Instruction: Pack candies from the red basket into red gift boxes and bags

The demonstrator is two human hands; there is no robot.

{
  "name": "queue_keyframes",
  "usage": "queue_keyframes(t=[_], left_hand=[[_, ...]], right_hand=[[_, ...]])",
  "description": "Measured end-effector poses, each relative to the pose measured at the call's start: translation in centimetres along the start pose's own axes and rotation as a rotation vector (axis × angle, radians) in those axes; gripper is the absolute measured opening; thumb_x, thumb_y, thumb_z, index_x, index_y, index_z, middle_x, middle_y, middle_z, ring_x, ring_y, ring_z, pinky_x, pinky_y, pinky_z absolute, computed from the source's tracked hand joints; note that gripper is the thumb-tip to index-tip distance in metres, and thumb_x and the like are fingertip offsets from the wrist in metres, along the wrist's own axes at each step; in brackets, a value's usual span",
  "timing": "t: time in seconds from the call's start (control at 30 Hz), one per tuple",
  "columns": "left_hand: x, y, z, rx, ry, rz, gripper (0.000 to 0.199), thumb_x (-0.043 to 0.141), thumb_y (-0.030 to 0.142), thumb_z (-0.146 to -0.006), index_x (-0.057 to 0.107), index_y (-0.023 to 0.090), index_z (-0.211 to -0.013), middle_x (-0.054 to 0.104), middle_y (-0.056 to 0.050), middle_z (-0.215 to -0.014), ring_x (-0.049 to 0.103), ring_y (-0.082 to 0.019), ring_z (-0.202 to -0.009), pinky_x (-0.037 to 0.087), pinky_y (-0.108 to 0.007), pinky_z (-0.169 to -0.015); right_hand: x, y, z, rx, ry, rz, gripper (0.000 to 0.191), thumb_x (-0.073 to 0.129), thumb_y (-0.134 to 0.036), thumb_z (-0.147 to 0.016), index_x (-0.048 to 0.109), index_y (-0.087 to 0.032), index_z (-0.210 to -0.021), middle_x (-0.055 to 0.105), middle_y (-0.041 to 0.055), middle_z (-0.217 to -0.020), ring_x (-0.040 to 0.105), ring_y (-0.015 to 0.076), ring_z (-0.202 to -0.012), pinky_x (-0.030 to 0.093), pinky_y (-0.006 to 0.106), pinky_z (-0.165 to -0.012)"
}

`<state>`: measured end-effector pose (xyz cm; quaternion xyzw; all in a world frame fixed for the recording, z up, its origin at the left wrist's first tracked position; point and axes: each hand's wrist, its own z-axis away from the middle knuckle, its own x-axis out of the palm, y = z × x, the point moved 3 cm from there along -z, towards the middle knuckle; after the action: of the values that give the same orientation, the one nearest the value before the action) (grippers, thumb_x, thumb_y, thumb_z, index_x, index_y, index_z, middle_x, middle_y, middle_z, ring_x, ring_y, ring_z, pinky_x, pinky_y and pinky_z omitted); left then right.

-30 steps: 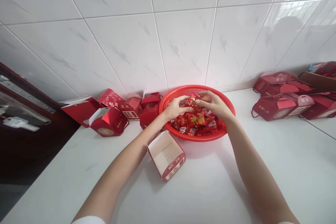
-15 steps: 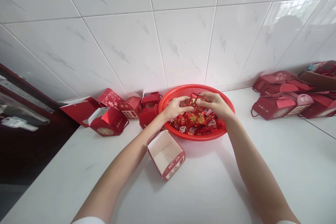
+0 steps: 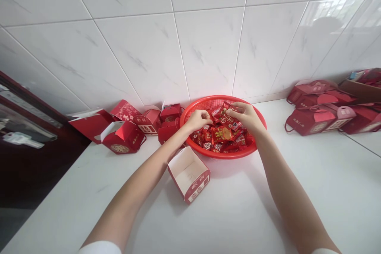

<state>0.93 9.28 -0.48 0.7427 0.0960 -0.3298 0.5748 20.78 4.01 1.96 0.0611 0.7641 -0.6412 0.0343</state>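
A red plastic basket full of red candy packets stands against the wall. Over its left side is my left hand, fingers closed in a pinch; what they hold, if anything, is too small to name. At the right part of the basket, my right hand grips a red packet between thumb and fingers. An open box, red outside and pale inside, rests on the white table just in front of the basket, beside my left forearm; no contents show in it.
Several red gift boxes stand left of the basket, one with its lid open. More closed red boxes are at the right, beside a brown carton. The tiled wall rises behind the table.
My left hand has drawn slightly left, away from my right hand, and its fingers have closed. My right hand stays near the same spot with the red packet.
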Motion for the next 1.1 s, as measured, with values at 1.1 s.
queue_keyframes(t=[1.1], left_hand=[[1.1, -1.0, -1.5, -0.109, -0.509, -0.828, 0.041, 0.068, 0.039, -0.080, 0.073, 0.020, -0.116, 0.076, -0.010, -0.116, 0.071, -0.027, -0.102, 0.054, -0.031, -0.086]], right_hand=[[0.3, -0.1, 0.5, 0.007, 0.050, 0.148, 0.026, 0.075, -0.032, -0.077, 0.068, -0.017, -0.096, 0.075, 0.0075, -0.093, 0.070, 0.0245, -0.089, 0.054, 0.033, -0.071]])
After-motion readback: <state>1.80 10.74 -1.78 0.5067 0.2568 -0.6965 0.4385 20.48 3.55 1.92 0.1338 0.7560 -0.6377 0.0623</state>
